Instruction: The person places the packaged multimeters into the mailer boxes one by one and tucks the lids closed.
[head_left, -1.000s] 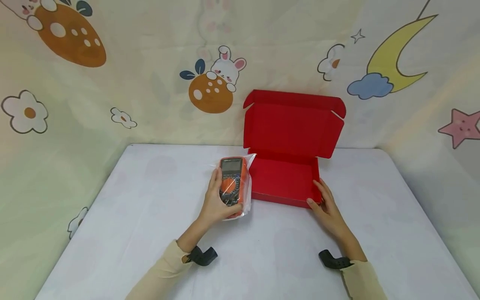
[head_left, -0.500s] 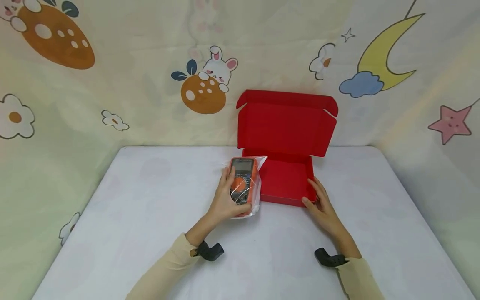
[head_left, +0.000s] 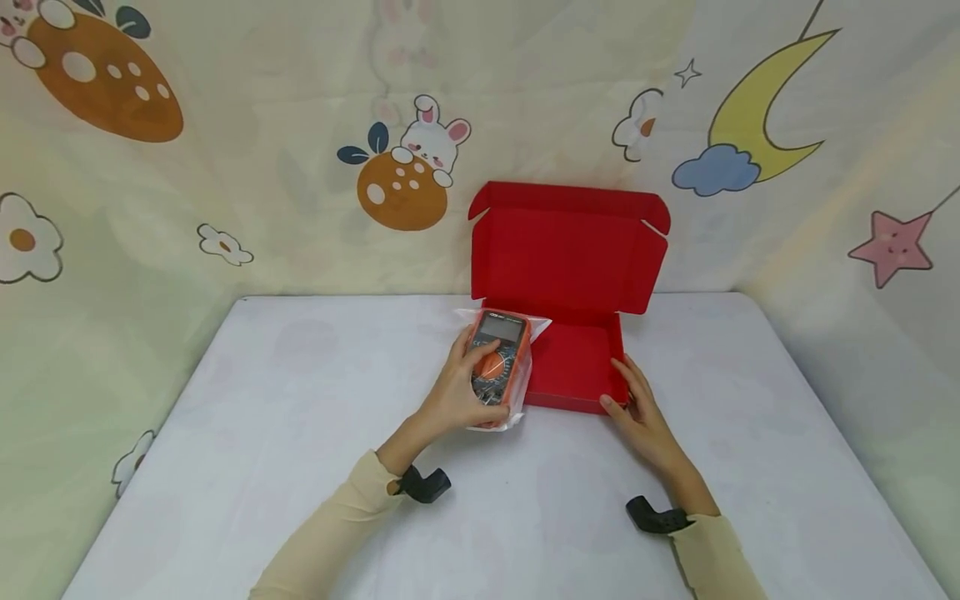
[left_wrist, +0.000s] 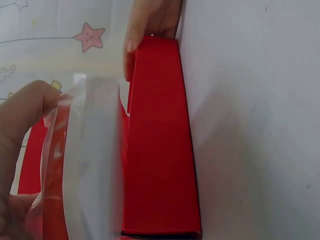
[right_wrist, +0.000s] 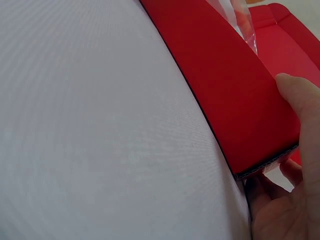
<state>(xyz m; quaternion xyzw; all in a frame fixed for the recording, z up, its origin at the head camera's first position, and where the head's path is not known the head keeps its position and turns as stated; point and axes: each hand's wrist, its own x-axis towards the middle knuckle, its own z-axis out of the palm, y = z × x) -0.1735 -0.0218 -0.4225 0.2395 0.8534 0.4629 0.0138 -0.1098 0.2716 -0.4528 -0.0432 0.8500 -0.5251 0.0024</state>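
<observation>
My left hand (head_left: 453, 402) grips an orange and black multimeter (head_left: 502, 327) in a clear plastic bag, thumb and fingers spread round its sides. The multimeter is tilted, display up, over the left part of an open red cardboard box (head_left: 577, 354). In the left wrist view its bagged orange edge (left_wrist: 56, 170) hangs beside the box's front wall (left_wrist: 157, 135). My right hand (head_left: 651, 429) holds the box's front right corner. In the right wrist view the thumb (right_wrist: 295, 90) lies on the top edge, with the other fingers round the side, partly hidden.
The box lid (head_left: 566, 254) stands raised at the back, near the patterned cloth wall (head_left: 300, 192). A white-covered table (head_left: 540, 508) lies under the box. Black wrist-worn pieces (head_left: 423, 485) sit at both cuffs.
The left hand has carried the bagged multimeter rightward, over the box's left part, and one finger has shifted across its face. The head view has shifted slightly. The right hand stays at the box corner.
</observation>
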